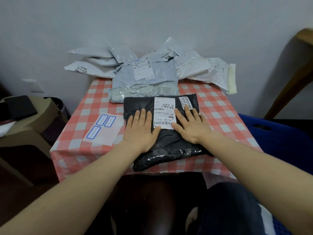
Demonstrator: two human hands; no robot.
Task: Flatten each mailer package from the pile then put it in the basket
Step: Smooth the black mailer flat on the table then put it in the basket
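One black mailer (162, 133), glossy, wrinkled, white shipping label on top, lying at checked counter (228, 116) front edge, left hand (140, 131) and right hand (191, 126) grips released, palms pressed flat on it, grey-white pile (145, 68) behind.

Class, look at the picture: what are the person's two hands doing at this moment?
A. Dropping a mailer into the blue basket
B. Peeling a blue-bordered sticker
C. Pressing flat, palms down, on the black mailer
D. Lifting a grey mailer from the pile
C: the left hand and right hand lie open, palms down, on the black mailer, either side of its white shipping label.
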